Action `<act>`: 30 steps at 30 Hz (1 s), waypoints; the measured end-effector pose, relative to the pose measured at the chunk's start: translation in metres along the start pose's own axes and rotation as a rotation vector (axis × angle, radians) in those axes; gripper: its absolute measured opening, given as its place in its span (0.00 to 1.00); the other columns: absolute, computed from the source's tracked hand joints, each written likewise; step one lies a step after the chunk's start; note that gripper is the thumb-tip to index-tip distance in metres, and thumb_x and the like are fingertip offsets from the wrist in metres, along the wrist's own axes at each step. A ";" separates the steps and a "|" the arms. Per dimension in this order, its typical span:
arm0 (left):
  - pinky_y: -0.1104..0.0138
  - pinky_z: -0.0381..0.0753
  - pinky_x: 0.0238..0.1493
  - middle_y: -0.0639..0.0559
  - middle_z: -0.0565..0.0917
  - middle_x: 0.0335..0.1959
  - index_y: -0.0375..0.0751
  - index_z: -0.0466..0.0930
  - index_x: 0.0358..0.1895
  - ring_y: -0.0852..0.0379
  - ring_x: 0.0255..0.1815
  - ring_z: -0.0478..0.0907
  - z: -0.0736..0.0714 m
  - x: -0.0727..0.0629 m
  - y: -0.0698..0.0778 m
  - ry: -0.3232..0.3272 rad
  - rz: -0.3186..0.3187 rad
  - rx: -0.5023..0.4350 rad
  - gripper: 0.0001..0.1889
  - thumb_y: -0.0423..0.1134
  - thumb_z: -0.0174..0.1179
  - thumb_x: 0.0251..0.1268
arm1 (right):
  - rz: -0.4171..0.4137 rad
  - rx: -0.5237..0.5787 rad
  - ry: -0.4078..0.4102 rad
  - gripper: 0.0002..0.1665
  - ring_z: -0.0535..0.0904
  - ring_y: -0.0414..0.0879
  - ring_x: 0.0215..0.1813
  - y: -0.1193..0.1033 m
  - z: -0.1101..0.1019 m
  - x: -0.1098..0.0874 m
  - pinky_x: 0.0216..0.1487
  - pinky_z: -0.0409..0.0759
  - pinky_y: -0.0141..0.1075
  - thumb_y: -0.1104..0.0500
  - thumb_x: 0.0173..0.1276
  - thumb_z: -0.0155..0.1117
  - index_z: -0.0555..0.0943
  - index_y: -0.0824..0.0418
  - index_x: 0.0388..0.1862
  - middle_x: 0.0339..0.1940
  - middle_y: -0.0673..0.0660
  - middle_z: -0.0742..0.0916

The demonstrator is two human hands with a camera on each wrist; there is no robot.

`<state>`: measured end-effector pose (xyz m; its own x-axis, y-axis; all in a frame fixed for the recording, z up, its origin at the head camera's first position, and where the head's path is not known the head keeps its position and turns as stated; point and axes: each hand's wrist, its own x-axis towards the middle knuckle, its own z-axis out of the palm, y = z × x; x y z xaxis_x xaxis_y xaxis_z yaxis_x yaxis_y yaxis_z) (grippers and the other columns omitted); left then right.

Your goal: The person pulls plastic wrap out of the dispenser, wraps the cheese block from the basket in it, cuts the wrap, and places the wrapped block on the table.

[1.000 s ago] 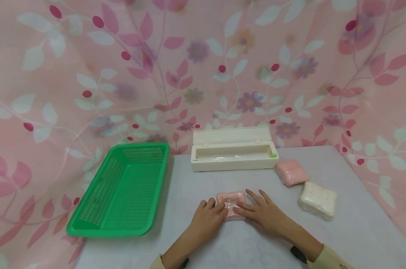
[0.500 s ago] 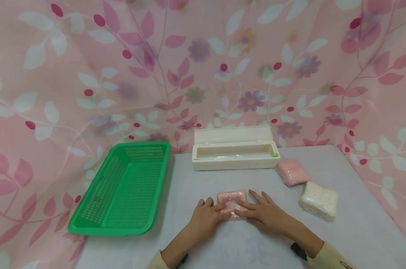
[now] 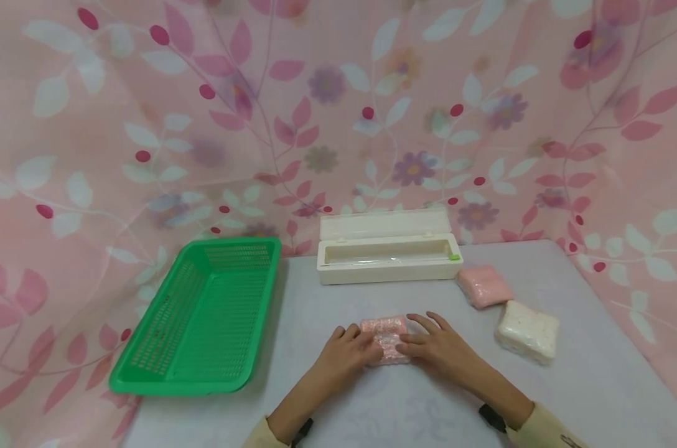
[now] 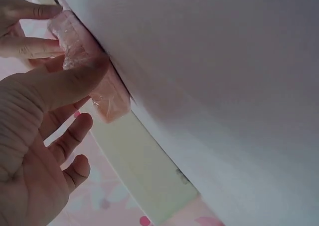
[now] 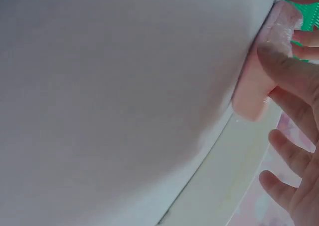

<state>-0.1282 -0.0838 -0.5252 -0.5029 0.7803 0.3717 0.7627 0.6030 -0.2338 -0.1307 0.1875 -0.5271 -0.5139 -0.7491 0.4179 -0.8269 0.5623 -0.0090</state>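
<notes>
A pink block [image 3: 386,325] wrapped in clear, crinkled plastic film lies flat on the table between both hands. My left hand [image 3: 343,356] holds its left side; in the left wrist view the thumb lies along the near side of the block [image 4: 110,100], the other fingers partly behind it. On the right side my right hand [image 3: 447,353] holds it too. In the right wrist view that thumb presses the near side of the block [image 5: 250,96], while the outer fingers are spread away from it. The fingertips hide part of the film on top.
Behind the hands stands a white cling film box [image 3: 391,272], lid up, with a green slider [image 3: 454,257]. A second wrapped pink block [image 3: 485,286] and a wrapped white block [image 3: 529,331] lie to the right. A green basket [image 3: 182,387] stands at the left.
The fingers have shifted slightly on the wrapped pink block, the thumbs now lower at its near side. The block stays in about the same place.
</notes>
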 end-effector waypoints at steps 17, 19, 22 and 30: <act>0.70 0.68 0.35 0.64 0.85 0.41 0.56 0.84 0.48 0.62 0.38 0.73 -0.022 0.018 -0.020 0.012 -0.190 -0.397 0.13 0.37 0.69 0.61 | 0.319 0.416 0.071 0.14 0.80 0.36 0.45 0.018 -0.026 0.006 0.41 0.80 0.39 0.52 0.67 0.68 0.86 0.45 0.51 0.44 0.40 0.85; 0.72 0.68 0.33 0.65 0.85 0.38 0.55 0.85 0.47 0.64 0.34 0.71 -0.021 0.021 -0.022 -0.018 -0.232 -0.471 0.11 0.38 0.68 0.63 | 0.373 0.509 0.050 0.12 0.81 0.35 0.43 0.020 -0.025 0.006 0.39 0.80 0.38 0.52 0.70 0.65 0.86 0.47 0.51 0.42 0.38 0.86; 0.73 0.67 0.29 0.65 0.82 0.33 0.52 0.85 0.47 0.66 0.30 0.68 -0.019 0.024 -0.023 -0.096 -0.343 -0.604 0.08 0.39 0.64 0.66 | 0.463 0.666 0.002 0.10 0.82 0.37 0.40 0.021 -0.022 0.008 0.37 0.80 0.36 0.53 0.73 0.62 0.86 0.52 0.49 0.39 0.41 0.87; 0.69 0.73 0.34 0.63 0.82 0.30 0.48 0.86 0.43 0.66 0.30 0.73 0.001 0.034 -0.023 -0.213 -0.545 -0.749 0.06 0.37 0.61 0.67 | 0.772 0.898 -0.138 0.12 0.79 0.47 0.28 0.024 -0.007 0.014 0.23 0.75 0.33 0.54 0.73 0.61 0.84 0.62 0.41 0.25 0.50 0.85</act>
<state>-0.1636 -0.0713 -0.5085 -0.8735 0.4816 0.0710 0.4268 0.6874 0.5876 -0.1561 0.1933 -0.5154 -0.9206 -0.3828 -0.0779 -0.1241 0.4758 -0.8708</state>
